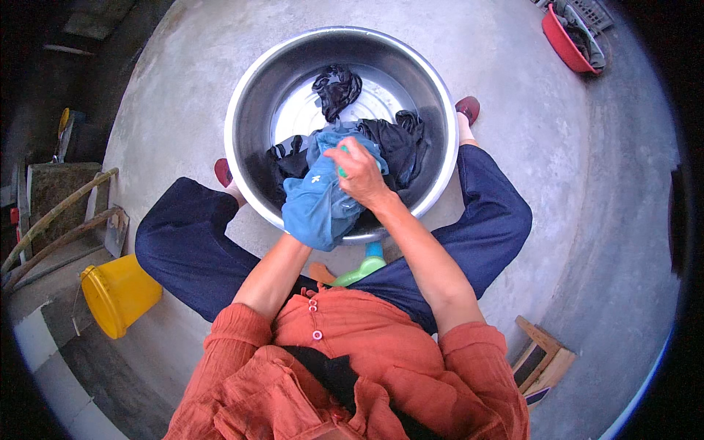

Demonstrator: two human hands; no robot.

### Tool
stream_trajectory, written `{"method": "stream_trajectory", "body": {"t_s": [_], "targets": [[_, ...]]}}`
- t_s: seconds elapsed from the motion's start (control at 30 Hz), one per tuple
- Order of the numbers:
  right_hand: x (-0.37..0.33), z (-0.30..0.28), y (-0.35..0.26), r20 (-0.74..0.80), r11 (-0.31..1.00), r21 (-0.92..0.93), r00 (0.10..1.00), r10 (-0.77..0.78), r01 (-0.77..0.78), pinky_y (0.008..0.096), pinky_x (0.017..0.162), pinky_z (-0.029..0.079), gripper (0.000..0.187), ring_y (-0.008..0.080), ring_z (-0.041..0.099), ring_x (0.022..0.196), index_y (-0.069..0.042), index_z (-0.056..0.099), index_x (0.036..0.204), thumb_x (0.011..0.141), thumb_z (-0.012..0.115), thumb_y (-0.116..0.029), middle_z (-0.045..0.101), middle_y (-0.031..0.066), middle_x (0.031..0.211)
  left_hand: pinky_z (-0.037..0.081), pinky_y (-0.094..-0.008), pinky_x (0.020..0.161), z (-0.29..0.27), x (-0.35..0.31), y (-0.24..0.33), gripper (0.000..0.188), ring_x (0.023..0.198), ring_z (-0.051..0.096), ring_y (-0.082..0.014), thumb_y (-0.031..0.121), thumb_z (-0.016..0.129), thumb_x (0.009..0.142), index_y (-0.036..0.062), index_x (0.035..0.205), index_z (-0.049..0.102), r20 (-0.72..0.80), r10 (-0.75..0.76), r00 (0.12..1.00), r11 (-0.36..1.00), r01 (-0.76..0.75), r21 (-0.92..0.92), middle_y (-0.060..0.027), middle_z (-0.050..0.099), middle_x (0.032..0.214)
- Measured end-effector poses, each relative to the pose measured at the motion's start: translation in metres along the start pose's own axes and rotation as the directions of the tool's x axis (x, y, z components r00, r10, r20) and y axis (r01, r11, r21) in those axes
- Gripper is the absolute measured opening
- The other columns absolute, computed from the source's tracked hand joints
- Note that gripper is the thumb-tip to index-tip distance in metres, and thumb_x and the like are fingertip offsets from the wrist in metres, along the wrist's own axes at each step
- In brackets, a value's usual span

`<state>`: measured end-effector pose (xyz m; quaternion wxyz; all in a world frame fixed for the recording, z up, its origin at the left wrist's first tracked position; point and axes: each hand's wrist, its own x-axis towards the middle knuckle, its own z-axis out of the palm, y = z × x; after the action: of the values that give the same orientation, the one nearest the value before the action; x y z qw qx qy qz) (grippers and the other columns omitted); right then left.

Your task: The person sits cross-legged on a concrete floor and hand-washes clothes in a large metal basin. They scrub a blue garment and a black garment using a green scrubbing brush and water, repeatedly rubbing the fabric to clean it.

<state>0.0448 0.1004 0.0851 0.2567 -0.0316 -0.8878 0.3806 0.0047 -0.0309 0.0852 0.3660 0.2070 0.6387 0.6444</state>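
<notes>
A large round metal basin (245,103) stands between my bent legs, with shallow water in its bottom. Bunched in its near half is a wet blue garment (317,213) with a small white mark, partly draped over the near rim. My right hand (359,174) is closed over a small green object (342,171) and presses it onto the blue cloth. Fingers cover most of that object, so its kind cannot be told. My left forearm reaches under the blue garment, which hides the left hand. Dark wet clothes (396,143) lie beside it, and another black bundle (337,89) sits farther back.
A yellow bucket (121,295) lies tilted at the left, near wooden poles (59,213) and a stone block (59,198). At the far right is a red basin (566,45) holding clothes. A small wooden stool (544,359) rests at lower right. Something green (359,271) shows below the basin.
</notes>
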Motion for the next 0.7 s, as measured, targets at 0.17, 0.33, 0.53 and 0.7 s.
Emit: {"method": "stream_trajectory", "body": {"t_s": [0.17,0.33,0.53,0.7], "targets": [[-0.012,0.0,-0.018,0.215,0.993,0.1,0.975,0.046,-0.069,0.0413,0.07,0.046,0.037,0.035,0.056,0.081,-0.005,0.057,0.106,0.072,0.054,0.008,0.051,0.0161,0.086,0.04,-0.0301,0.095,-0.022,0.0,-0.005,0.029,0.107,0.052,-0.0208,0.021,0.043,0.093,0.0075,0.118,0.048,0.143,0.046,0.989,0.998,-0.051,0.032,-0.01,0.053,0.117],[-0.003,0.002,-0.009,0.188,0.989,0.129,0.981,0.044,-0.069,0.0417,0.068,0.046,0.024,0.0351,0.056,0.08,-0.004,0.056,0.094,0.072,0.055,0.006,0.052,0.0153,0.086,0.042,-0.0298,0.092,-0.031,0.001,-0.045,0.031,0.103,0.055,-0.0198,0.02,0.045,0.092,0.0048,0.118,0.048,0.127,0.135,0.983,0.717,-0.186,0.672,-0.0107,0.055,0.117],[-0.011,-0.005,-0.034,0.276,0.884,0.46,0.959,-0.058,-0.079,0.0361,0.074,0.045,0.017,0.0294,0.056,0.081,-0.001,0.055,0.091,0.074,0.054,0.002,0.053,0.0137,0.085,0.042,-0.03,0.093,-0.025,0.006,-0.011,0.032,0.104,0.054,-0.0198,0.02,0.044,0.091,0.0037,0.118,0.048,0.098,0.107,0.989,0.727,-0.145,0.671,-0.0112,0.055,0.116],[-0.014,0.003,-0.076,0.515,0.748,0.651,0.799,-0.311,-0.129,0.0349,0.077,0.045,0.013,0.026,0.056,0.084,-0.001,0.057,0.092,0.079,0.056,-0.002,0.055,0.0114,0.087,0.042,-0.0301,0.093,-0.024,0.0,0.013,0.032,0.104,0.054,-0.0198,0.02,0.044,0.091,0.0028,0.118,0.048,0.11,0.102,0.989,0.694,-0.15,0.704,-0.0116,0.056,0.115]]}}
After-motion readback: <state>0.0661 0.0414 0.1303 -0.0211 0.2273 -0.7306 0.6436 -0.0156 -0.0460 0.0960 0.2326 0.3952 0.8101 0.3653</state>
